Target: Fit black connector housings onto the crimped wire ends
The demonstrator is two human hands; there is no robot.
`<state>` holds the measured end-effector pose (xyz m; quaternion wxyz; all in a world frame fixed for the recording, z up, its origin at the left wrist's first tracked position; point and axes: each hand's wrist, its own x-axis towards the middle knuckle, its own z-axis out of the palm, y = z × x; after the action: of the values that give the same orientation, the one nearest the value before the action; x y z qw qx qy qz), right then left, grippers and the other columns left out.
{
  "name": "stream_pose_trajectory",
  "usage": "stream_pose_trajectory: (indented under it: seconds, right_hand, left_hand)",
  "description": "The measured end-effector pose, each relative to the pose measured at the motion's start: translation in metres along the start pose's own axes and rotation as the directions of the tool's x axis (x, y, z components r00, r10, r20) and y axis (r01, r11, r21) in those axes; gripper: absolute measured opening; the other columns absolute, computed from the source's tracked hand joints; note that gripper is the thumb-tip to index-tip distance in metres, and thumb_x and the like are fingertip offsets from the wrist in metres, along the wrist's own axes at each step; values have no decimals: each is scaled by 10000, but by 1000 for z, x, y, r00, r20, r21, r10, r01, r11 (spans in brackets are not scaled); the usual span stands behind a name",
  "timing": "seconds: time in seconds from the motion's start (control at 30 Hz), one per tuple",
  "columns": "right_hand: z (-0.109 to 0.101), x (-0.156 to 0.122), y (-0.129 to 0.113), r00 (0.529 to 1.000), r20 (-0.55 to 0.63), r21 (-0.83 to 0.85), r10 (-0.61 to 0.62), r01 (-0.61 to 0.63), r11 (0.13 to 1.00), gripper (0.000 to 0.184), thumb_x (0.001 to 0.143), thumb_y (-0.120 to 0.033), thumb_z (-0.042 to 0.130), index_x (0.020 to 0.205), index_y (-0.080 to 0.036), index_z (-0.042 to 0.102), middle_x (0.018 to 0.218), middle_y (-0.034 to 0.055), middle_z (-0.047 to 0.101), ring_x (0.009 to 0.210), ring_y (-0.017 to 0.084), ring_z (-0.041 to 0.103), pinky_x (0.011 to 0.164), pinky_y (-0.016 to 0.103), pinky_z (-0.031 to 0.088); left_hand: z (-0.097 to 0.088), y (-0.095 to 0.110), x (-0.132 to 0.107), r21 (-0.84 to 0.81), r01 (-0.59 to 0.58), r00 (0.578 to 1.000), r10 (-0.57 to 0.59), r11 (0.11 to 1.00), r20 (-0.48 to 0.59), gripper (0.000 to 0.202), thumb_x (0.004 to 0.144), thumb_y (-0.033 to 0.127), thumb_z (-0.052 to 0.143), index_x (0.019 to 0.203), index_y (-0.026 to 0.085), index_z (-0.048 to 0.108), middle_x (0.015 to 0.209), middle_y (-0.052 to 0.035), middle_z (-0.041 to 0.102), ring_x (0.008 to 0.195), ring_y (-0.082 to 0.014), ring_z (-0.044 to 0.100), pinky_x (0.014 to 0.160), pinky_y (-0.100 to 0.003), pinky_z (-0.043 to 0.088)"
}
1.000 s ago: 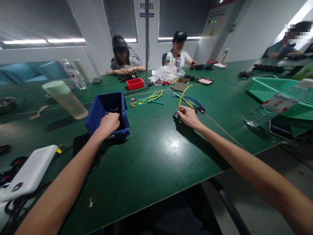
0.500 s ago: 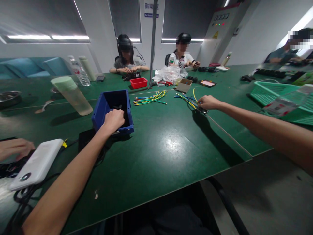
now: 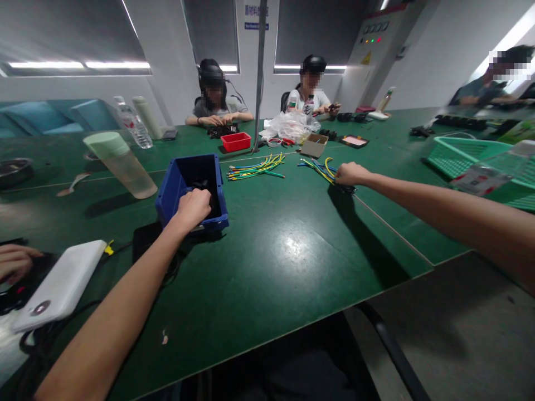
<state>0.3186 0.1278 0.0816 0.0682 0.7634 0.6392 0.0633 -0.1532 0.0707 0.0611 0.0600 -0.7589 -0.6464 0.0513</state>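
My left hand (image 3: 194,208) reaches over the near rim of a blue plastic bin (image 3: 166,192), fingers curled down inside it. What those fingers hold, if anything, is hidden; dark small parts (image 3: 201,184) lie in the bin. Out to the right, my right hand (image 3: 350,174) is closed at the near end of a bunch of blue and yellow-green wires (image 3: 314,168). A yellow wire (image 3: 328,162) curves up beside its fingers and seems to be gripped by them. Dark pieces (image 3: 348,189) lie just under this hand. Between the hands, farther back, rests another bunch of wires (image 3: 259,168).
A tilted bottle (image 3: 127,167) stands left of the bin, a white power bank (image 3: 62,284) nearer. Another person's hand (image 3: 16,262) is at the left edge. A red tray (image 3: 236,141), small cardboard box (image 3: 314,145) and pole (image 3: 259,78) stand behind; a green basket (image 3: 455,153) at right.
The yellow wire by my right hand, upright before, now bends over lower. My left hand stays in the bin. The other person's hand at left has shifted leftward.
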Motion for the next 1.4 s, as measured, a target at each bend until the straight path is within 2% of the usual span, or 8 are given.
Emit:
stream_pose_trajectory:
  seconds: [0.23,0.43,0.57,0.67,0.8,1.03,1.17,1.4]
  right_hand:
    - [-14,-31,-41,989,-41,-106,-141,136,985,383,854,-372,526,1117,-135,673,1057,187,682,916,285,663,735,331,464]
    - [25,-110,-128,919,-138,17,-370,376,927,417,948,-410,327,1030,-196,675,981,144,718,839,279,682,676,331,446]
    - [34,-120,-171,908,-228,132,-353,388,912,421,965,-378,276,1051,-205,651,1007,135,719,830,270,679,640,316,414]
    - [28,-107,-190,886,-249,174,-390,438,882,374,950,-338,313,1086,-202,633,1045,144,708,857,275,673,651,321,409]
    - [21,-88,-208,865,-270,202,-423,481,853,377,950,-338,310,1108,-188,618,1057,156,698,870,286,668,666,334,412]
    - [18,-77,-222,857,-287,226,-428,495,839,351,950,-334,334,1098,-170,606,1060,172,690,886,282,665,692,327,415]
    - [19,-75,-220,864,-285,273,-416,489,828,329,943,-333,351,1105,-199,604,1069,150,696,908,272,661,696,321,416]
    - [1,-28,-220,868,-371,344,-330,458,820,376,929,-322,377,1243,-217,557,998,118,716,923,291,651,755,354,440]
  left_hand:
    - [4,-1,3,15,1,1000,-2,1000,29,383,790,172,414,1072,130,670,1003,-214,690,942,-355,672,739,-409,530]
    - [0,-1,3,-62,38,999,-38,997,4,392,831,229,399,1132,156,638,1070,-193,684,974,-344,663,779,-410,520]
    - [-6,-6,8,-262,79,997,-76,962,23,344,834,293,444,1100,220,649,1080,-115,697,1005,-284,649,820,-351,504]
    - [-14,-10,11,-370,166,975,-208,914,-76,304,853,322,445,1070,220,631,1080,-95,689,1015,-272,632,855,-352,485]
    - [-33,3,1,-528,156,850,-386,834,-359,299,915,294,355,1115,174,542,1022,-108,659,965,-256,616,852,-353,467]
    - [-49,75,-42,-617,-428,767,-96,660,-635,186,907,329,505,998,167,505,883,-33,605,748,-148,582,726,-276,471]
    - [-11,120,-62,-630,-578,796,187,519,-576,107,939,222,428,991,179,511,885,-45,618,791,-149,600,725,-273,482]
    - [30,139,-75,-360,-714,700,632,601,-333,183,919,138,391,1038,166,527,931,-59,622,773,-160,610,657,-272,466]
